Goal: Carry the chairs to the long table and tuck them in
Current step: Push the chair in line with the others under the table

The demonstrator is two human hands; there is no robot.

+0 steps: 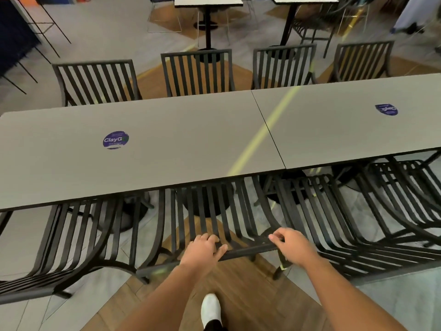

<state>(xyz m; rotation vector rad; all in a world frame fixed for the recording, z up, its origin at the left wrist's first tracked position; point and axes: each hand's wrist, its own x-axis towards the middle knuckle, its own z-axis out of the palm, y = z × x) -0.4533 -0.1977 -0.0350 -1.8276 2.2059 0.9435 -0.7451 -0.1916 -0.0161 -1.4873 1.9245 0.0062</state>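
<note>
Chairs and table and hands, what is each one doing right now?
Middle near chair: seat partly under the table, both hands on its top rail.
Left hand: fingers curled over the rail.
Right hand: grips the rail.
Near chair on the left: partly tucked, untouched.
Near chairs on the right: partly tucked, untouched.
Four far chairs: pushed against the table's far edge.
Long table: two tops butted together, a round sticker on each.

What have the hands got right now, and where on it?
Both hands, left hand and right hand, grip the top rail of the middle near-side chair at the long table.
</note>
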